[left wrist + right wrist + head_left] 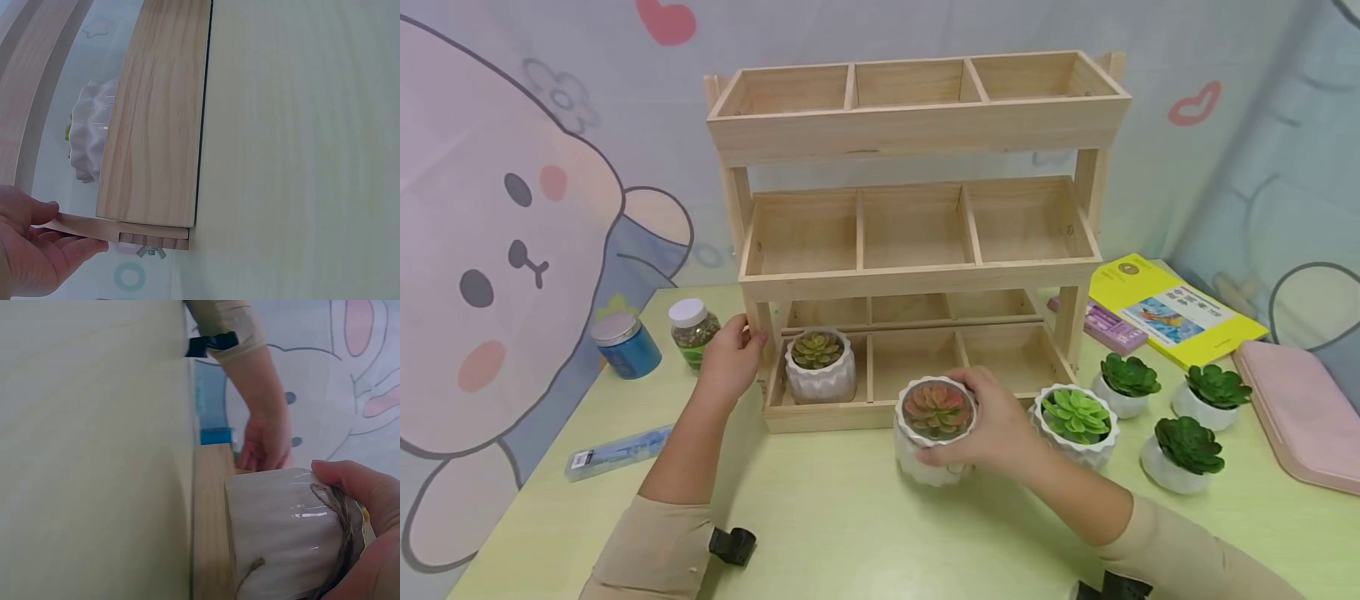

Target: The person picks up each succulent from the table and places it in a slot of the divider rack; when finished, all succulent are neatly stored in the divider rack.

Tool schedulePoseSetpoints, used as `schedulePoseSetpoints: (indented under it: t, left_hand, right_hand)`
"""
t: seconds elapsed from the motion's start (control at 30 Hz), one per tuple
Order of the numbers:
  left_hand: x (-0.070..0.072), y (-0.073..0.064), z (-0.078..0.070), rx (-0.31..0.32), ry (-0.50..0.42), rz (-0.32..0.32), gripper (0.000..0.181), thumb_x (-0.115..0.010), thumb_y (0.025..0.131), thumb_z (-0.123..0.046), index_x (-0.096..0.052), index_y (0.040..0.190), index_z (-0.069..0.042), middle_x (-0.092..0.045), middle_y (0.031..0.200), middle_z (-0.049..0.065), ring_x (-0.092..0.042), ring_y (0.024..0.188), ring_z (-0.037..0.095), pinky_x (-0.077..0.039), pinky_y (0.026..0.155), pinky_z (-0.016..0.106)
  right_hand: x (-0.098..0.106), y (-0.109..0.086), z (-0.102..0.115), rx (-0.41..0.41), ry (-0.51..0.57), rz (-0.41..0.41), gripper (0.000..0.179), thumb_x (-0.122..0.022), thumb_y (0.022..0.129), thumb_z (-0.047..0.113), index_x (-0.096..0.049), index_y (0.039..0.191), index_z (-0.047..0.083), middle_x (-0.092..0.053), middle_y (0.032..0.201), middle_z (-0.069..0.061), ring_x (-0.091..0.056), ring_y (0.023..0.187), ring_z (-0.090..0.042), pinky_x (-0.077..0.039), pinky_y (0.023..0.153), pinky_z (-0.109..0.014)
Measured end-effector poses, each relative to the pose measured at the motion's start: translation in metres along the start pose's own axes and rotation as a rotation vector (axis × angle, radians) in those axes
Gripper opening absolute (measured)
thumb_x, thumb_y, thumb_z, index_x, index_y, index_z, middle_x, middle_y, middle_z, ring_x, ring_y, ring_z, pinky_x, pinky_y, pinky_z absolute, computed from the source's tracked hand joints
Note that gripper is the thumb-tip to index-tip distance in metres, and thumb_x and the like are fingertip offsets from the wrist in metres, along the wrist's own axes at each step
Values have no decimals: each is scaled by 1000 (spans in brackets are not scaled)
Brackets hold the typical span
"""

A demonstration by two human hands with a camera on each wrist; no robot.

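Observation:
My right hand [992, 425] grips a white ridged pot with a reddish succulent [937, 410], just in front of the wooden rack's bottom tier. Twine is tied round this pot [287, 531], as the right wrist view shows. On the other side, my left hand [730, 358] holds the left upright of the wooden rack [917, 279]; in the left wrist view, thumb and fingers [78, 250] pinch its edge. A white pot with a brownish-green succulent [820, 367] stands in the bottom tier's left compartment. Right of my right hand is a white pot with a bright green succulent [1075, 425].
Several small dark green potted plants [1183, 454] stand at the right, near a pink case [1300, 417], a yellow book [1176, 308] and a purple box [1112, 329]. At the left are a blue jar [628, 350], a white-lidded jar [691, 329] and a clear-blue packet [617, 452].

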State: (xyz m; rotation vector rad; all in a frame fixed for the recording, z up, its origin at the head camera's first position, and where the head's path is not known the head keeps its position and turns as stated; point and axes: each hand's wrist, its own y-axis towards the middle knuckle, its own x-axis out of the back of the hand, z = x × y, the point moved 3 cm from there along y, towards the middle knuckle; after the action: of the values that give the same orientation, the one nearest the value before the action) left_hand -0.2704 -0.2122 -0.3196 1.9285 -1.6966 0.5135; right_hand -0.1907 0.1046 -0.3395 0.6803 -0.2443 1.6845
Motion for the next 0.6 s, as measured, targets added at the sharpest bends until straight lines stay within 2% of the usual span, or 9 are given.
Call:
schedulePoseSetpoints:
  t: [0.23, 0.47, 0.6]
  left_hand:
    - [0, 0, 1, -2, 4, 0, 41, -44, 100, -12, -38, 136, 6, -44, 134, 30, -46, 121, 41, -42, 95, 50]
    - [1, 0, 0, -6, 0, 0, 42, -44, 100, -12, -37, 137, 6, -44, 134, 30, -46, 121, 42, -42, 95, 51]
    - [0, 0, 1, -10, 6, -3, 41, -44, 100, -12, -38, 136, 6, -43, 135, 29, -45, 121, 41, -42, 96, 50]
  right_hand:
    - [9, 9, 20, 28, 32, -14, 83, -94, 49, 29, -54, 119, 6, -53, 112, -6, -53, 101, -23, -46, 88, -44]
    - [16, 19, 38, 84, 31, -89, 83, -94, 48, 24, -55, 119, 7, -53, 112, -5, -52, 102, -23, -46, 88, -44]
    - [18, 26, 43, 79, 38, -125, 81, -94, 48, 23, -55, 117, 7, -52, 112, -5, -51, 102, -23, -46, 87, -44]
